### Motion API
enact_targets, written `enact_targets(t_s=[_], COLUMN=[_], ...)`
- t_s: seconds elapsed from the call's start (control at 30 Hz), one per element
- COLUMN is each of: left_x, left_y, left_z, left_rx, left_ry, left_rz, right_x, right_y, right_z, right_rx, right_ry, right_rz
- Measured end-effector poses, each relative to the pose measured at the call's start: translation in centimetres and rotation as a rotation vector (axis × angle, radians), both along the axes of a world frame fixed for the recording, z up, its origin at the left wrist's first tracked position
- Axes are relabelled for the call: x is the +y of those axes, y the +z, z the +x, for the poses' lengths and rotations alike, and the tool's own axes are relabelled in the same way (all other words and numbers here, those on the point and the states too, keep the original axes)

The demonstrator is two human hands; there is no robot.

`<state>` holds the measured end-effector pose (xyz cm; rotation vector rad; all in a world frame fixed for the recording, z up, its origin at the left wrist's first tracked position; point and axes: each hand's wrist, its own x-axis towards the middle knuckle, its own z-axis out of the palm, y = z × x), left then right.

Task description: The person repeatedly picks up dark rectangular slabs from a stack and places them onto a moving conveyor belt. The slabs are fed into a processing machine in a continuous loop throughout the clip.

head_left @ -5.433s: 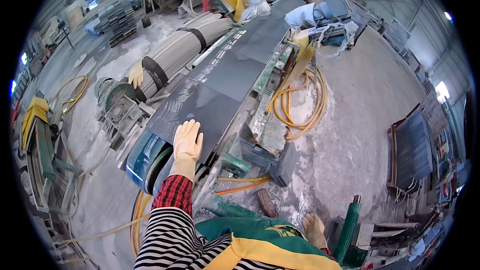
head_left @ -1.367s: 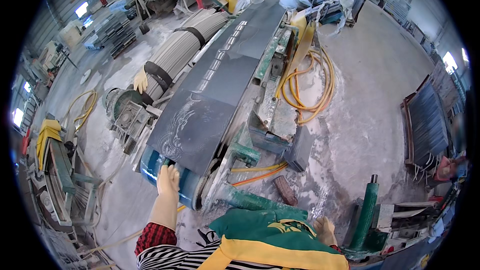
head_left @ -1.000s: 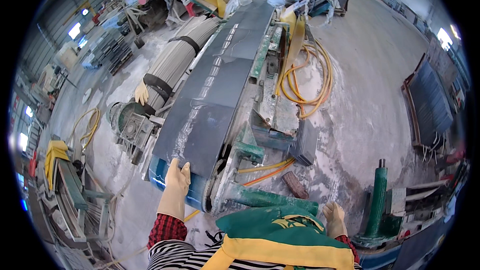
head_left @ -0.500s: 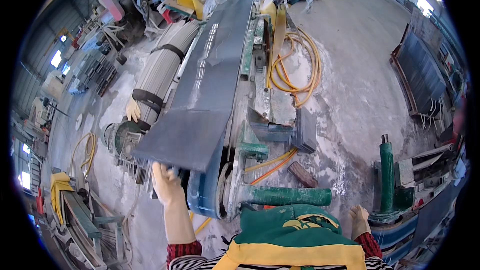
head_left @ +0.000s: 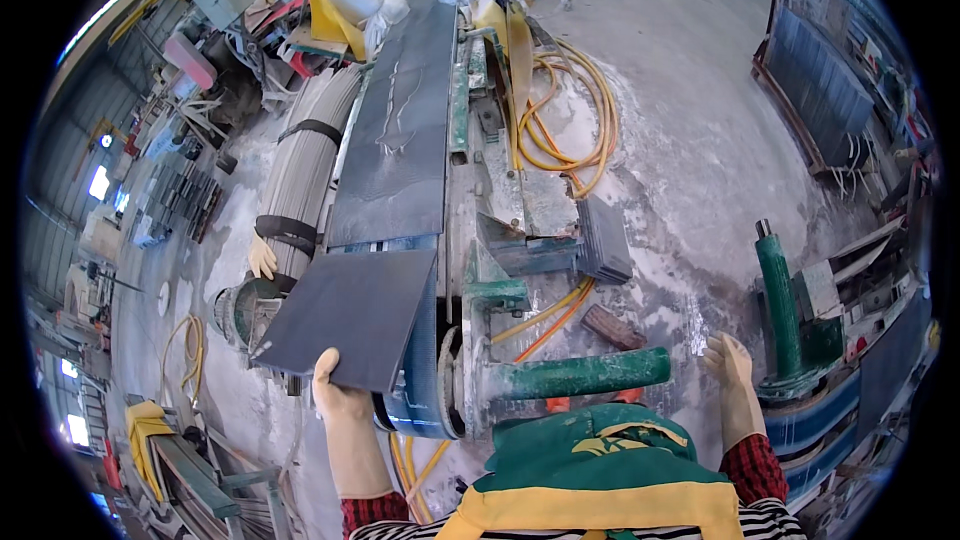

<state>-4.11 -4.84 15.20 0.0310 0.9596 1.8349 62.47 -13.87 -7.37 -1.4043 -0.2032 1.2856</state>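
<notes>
A dark grey stone slab [head_left: 345,310] lies skewed across the near end of a conveyor, its left corner sticking out past the side. My gloved left hand [head_left: 340,385] grips its near edge, thumb on top and the other fingers hidden beneath. Blue belt [head_left: 425,380] shows beside and behind this slab. Farther up the conveyor lies another dark slab [head_left: 400,180], with wet streaks on its surface. My gloved right hand [head_left: 730,365] hangs in the air at the right, fingers loosely bent, holding nothing. It is near an upright green post [head_left: 778,290].
A green roller-like bar [head_left: 585,372] sticks out right of the conveyor end. Stacked dark tiles [head_left: 604,240] and coiled yellow hoses [head_left: 590,130] lie beyond it. A strapped grey bundle [head_left: 310,155] runs along the left, near a motor [head_left: 238,310]. Another blue belt [head_left: 815,435] stands at lower right.
The held slab has turned and come nearer, leaving a gap of blue belt before the slab behind. My left hand has moved down with it. The right hand has risen and loosened.
</notes>
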Motion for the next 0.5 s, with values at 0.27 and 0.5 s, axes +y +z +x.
enact_targets(t_s=[0.27,0.5], left_x=[-3.5,-3.3], left_y=[3.7,6.0], left_z=[2.5,18.4], left_rx=[0.081,-0.1], left_ry=[-0.305,-0.681], left_rz=[0.197,0.113], right_x=[4.0,6.3], right_y=[8.4,17.4], right_z=[-10.5,-16.3], right_rx=[-0.117,0.807], right_ry=[0.145,0.535], right_rz=[0.006,0.439])
